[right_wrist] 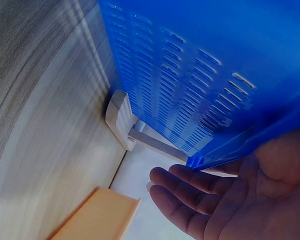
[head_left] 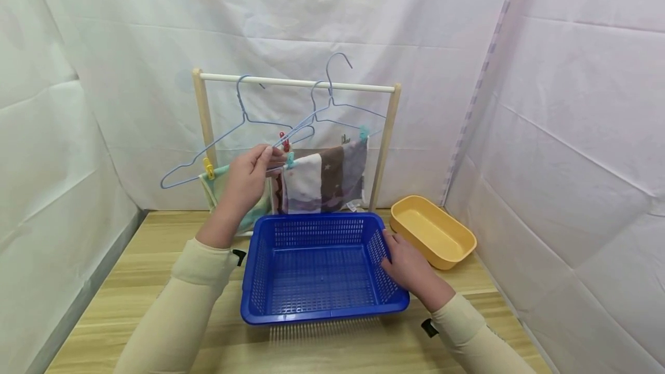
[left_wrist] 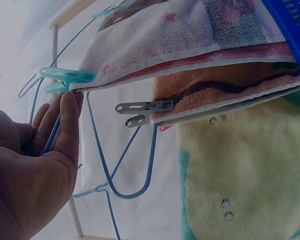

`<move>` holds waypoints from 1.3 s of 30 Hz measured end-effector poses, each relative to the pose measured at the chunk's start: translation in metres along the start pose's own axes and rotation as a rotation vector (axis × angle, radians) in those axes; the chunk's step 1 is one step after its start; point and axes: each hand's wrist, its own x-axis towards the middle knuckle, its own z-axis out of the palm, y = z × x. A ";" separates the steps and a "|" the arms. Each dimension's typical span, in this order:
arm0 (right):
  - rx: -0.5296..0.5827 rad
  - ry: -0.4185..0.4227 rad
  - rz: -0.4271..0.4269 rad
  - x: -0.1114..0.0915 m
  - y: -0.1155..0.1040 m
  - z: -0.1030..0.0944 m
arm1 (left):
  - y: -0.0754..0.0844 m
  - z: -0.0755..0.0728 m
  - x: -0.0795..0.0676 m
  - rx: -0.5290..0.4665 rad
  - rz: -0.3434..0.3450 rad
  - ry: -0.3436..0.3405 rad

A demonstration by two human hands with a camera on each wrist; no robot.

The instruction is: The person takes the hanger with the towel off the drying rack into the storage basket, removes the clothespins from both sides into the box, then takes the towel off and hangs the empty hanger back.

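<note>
My left hand pinches the left end of a blue wire hanger, whose hook stands above the rack's rod. A white, brown and grey towel hangs from this hanger, held by teal clips. In the left wrist view, my fingers touch the hanger wire just beside a teal clip. With the thumb inside and the fingers outside, my right hand grips the right rim of a blue plastic basket. Nothing lies in the basket. In the right wrist view its slotted side wall shows above the fingers.
A wooden rack with a white rod stands behind the basket. Other blue hangers carry a green-yellow towel with a yellow clip and a brown towel with a grey clip. A yellow tub sits right.
</note>
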 end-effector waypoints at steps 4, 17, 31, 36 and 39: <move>0.001 -0.002 0.005 0.000 0.000 0.000 | 0.004 -0.009 -0.005 0.030 0.005 0.000; -0.003 -0.002 0.002 -0.001 -0.002 -0.003 | 0.011 -0.033 -0.023 0.000 0.027 0.006; 0.005 -0.002 -0.004 -0.001 -0.001 -0.003 | 0.025 -0.052 -0.034 -0.046 0.080 -0.003; 0.006 -0.003 -0.011 -0.002 -0.002 -0.005 | 0.026 -0.054 -0.036 -0.039 0.077 -0.016; 0.004 -0.002 -0.012 -0.002 -0.001 -0.005 | 0.025 -0.054 -0.037 -0.043 0.077 -0.019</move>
